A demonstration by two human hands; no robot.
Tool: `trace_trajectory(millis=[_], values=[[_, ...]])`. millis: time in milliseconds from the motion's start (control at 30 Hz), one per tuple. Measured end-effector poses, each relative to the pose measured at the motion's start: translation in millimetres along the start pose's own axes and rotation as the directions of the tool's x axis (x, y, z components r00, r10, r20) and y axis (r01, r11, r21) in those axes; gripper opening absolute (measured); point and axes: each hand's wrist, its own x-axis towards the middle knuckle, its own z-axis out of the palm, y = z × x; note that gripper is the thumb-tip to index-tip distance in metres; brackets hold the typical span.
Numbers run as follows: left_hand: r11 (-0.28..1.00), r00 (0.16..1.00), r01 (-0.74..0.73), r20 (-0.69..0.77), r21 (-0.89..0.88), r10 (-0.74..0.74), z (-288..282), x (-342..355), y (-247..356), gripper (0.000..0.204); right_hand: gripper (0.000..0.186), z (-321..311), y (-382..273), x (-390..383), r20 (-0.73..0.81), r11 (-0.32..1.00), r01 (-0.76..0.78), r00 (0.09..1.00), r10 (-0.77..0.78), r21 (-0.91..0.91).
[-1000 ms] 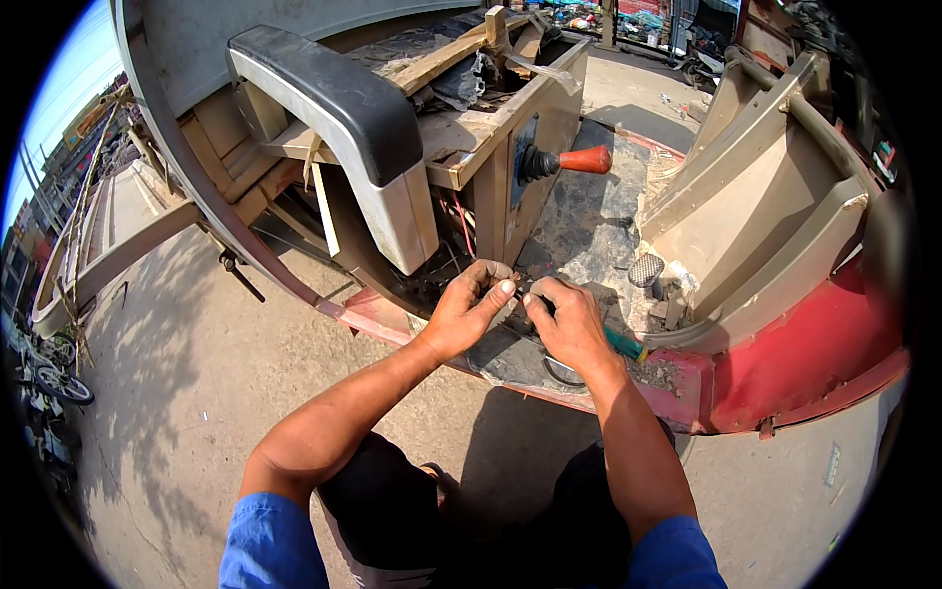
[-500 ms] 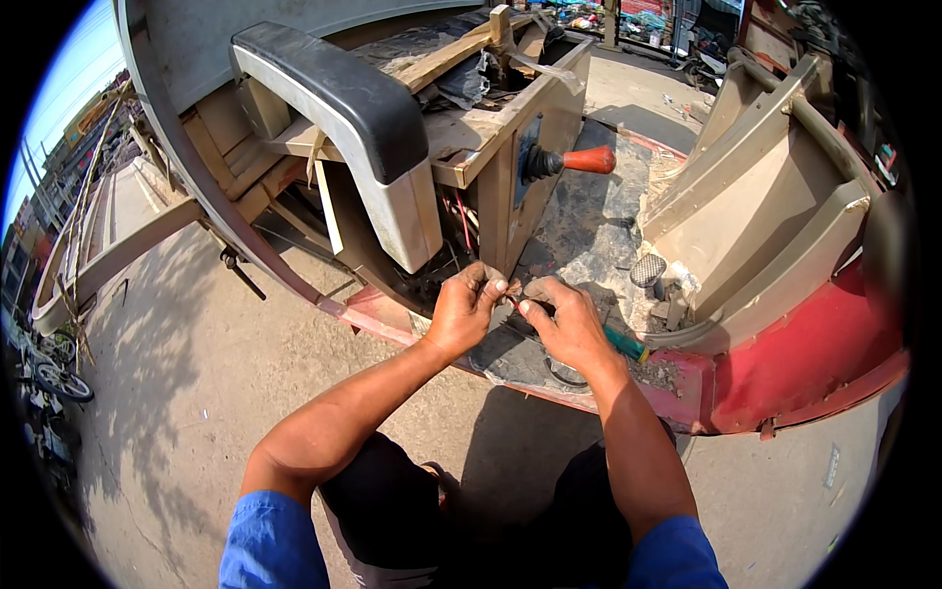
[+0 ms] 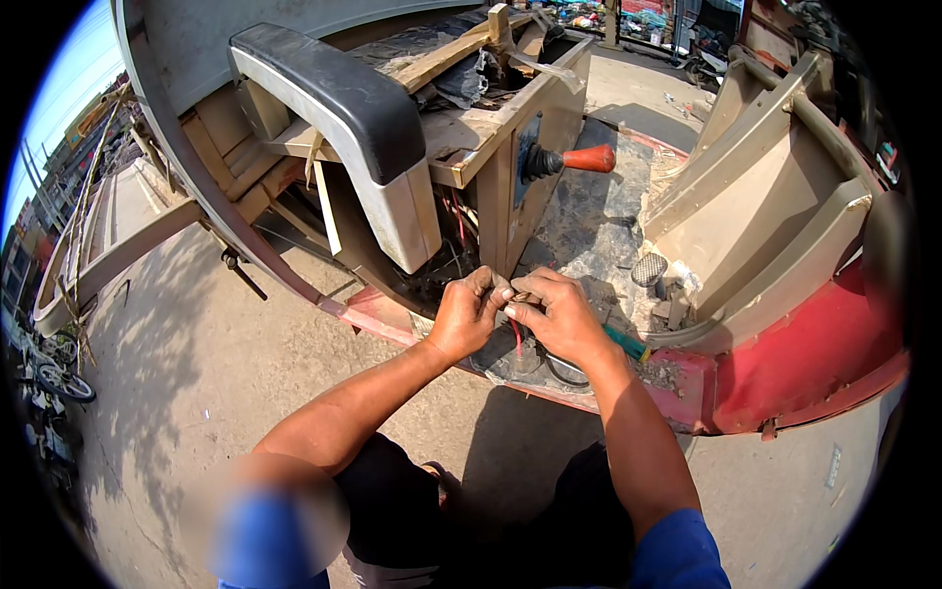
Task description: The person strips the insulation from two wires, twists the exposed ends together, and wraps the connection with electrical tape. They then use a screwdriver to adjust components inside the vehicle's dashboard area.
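Where my fingertips meet, I pinch a thin red wire [image 3: 516, 334] between left hand [image 3: 467, 316] and right hand [image 3: 555, 319].
Its upper end is hidden inside the pinch and too small to read; below the grip it drops to the dusty floor pan [image 3: 589, 236]; beyond the grip an orange-handled lever [image 3: 587, 159] juts from the wooden box [image 3: 471, 128], holding dark clutter.
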Motion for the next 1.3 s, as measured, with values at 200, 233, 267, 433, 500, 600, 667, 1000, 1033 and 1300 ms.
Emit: trace_trajectory(millis=[200,233,267,433,500,600,667,1000,1033,1300], values=[[0.999,1.000,0.007,-0.004,0.052,-0.006,-2,0,11,0.028,0.012,2,-1,-1,-0.094,0.980,0.113,0.987,-0.129,-0.161],[0.998,1.000,0.012,-0.001,0.067,-0.012,-2,0,10,0.028,0.012,2,-2,-2,-0.097,0.975,0.111,0.987,-0.132,-0.193],[0.996,1.000,0.017,0.003,0.082,-0.017,-2,1,9,0.028,0.011,3,-3,-1,-0.110,0.968,0.116,0.984,-0.143,-0.222],[1.000,0.998,0.020,0.066,0.013,-0.021,-10,5,9,0.024,0.007,5,-4,-1,-0.135,0.966,0.103,0.981,-0.138,-0.238],[0.996,0.982,0.089,0.169,0.009,-0.089,-18,6,12,0.018,0.007,6,0,-1,-0.142,0.977,0.110,0.980,-0.137,-0.183],[0.976,0.970,-0.212,0.134,0.053,0.204,-19,5,26,0.023,0.008,4,-2,-1,-0.118,0.985,0.089,0.987,-0.106,-0.145],[0.923,0.933,-0.338,0.191,0.183,0.304,-23,6,38,0.034,0.009,3,-5,-1,-0.104,0.987,0.078,0.990,-0.093,-0.143],[0.564,0.768,-0.635,0.360,0.527,0.529,-32,13,27,0.026,0.010,2,-3,-3,-0.123,0.980,0.074,0.988,-0.098,-0.184],[0.532,0.750,-0.655,0.376,0.536,0.545,-32,14,27,0.023,0.010,3,-1,-3,-0.156,0.982,0.091,0.981,-0.117,-0.165],[0.928,0.981,-0.192,0.085,0.320,0.174,-16,4,33,0.013,0.007,8,0,-6,-0.166,0.975,0.094,0.978,-0.128,-0.199]])
